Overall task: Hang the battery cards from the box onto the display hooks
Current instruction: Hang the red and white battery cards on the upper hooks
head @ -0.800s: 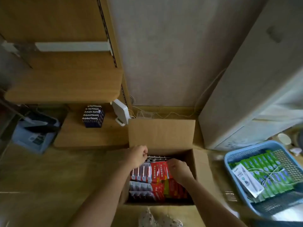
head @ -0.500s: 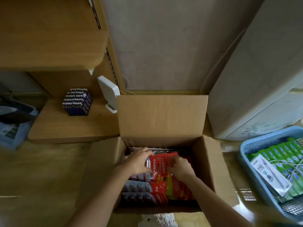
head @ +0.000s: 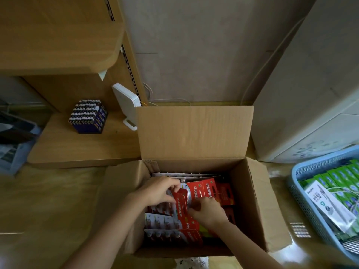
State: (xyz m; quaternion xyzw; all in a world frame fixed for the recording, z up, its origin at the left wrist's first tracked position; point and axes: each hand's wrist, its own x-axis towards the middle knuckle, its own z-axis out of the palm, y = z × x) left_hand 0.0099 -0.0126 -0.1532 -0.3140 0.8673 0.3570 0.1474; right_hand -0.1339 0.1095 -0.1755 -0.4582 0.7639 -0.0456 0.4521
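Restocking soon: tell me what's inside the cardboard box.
Red battery cards lie in layers in the box; the left hand pinches one, the right hand rests among them. Lower layers and the bottom are covered.

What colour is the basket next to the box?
The basket is light blue; the head view shows it.

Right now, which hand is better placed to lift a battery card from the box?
Left, probably: left hand pinches the raised battery card by its top; right hand sits lower on the stack, grip unclear.
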